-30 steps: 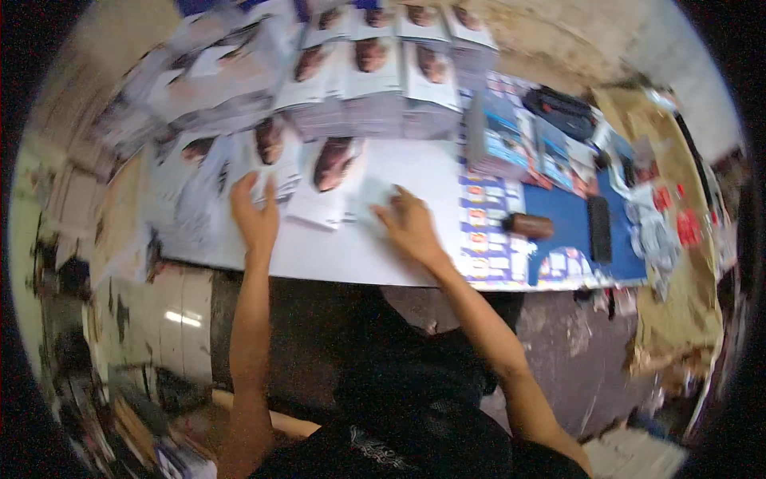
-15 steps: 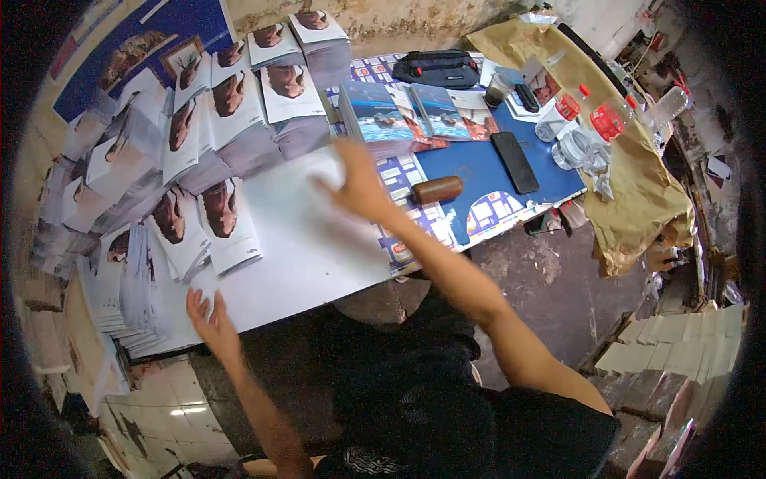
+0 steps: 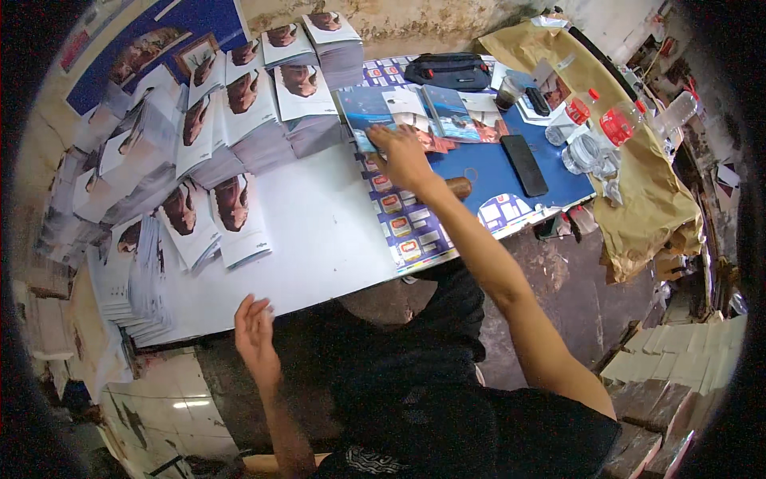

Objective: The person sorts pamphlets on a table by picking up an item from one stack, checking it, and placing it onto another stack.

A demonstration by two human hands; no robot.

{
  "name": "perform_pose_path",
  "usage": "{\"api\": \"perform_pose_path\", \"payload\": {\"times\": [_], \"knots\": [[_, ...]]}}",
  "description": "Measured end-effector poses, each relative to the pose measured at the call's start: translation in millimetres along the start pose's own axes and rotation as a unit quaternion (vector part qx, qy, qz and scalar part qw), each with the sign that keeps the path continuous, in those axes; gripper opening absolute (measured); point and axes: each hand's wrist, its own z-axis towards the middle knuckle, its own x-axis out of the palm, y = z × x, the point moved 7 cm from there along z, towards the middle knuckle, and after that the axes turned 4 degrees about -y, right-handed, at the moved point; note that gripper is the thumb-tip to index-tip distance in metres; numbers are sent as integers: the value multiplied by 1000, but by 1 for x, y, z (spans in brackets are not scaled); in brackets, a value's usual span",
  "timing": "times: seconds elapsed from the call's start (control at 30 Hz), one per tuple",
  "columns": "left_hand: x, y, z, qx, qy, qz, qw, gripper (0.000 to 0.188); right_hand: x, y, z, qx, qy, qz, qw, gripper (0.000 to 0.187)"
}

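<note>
My right hand reaches across the table, fingers closed at the near edge of a blue printed sheet on top of a stack. Part of the sheet lies under my fingers. To its right sits a second stack of similar blue prints. A brown rounded block is partly hidden behind my right wrist. In the air at the table's front edge, my left hand is open, fingers loosely bent, holding nothing. Closest to it are white folded leaflets with a brown picture, lying on the white tabletop.
Tall stacks of white leaflets crowd the left and back. On the right lie a black phone, a black pouch, a cup of dark drink and plastic bottles. Brown paper hangs over the right end.
My right hand has moved right, from above the white tabletop onto the blue prints; the top sheet has shifted slightly left. My left hand has moved right, along the front edge.
</note>
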Motion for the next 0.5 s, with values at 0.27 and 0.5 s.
{"api": "perform_pose_path", "payload": {"times": [0.27,0.5], "knots": [[138,-9,84,-226,171,-364,887,55,-29,135,-92,-6,-18,250,968,64],[112,-58,44,-5,95,-142,985,31,-94,101,-158,224,-71,370,899,89]]}}
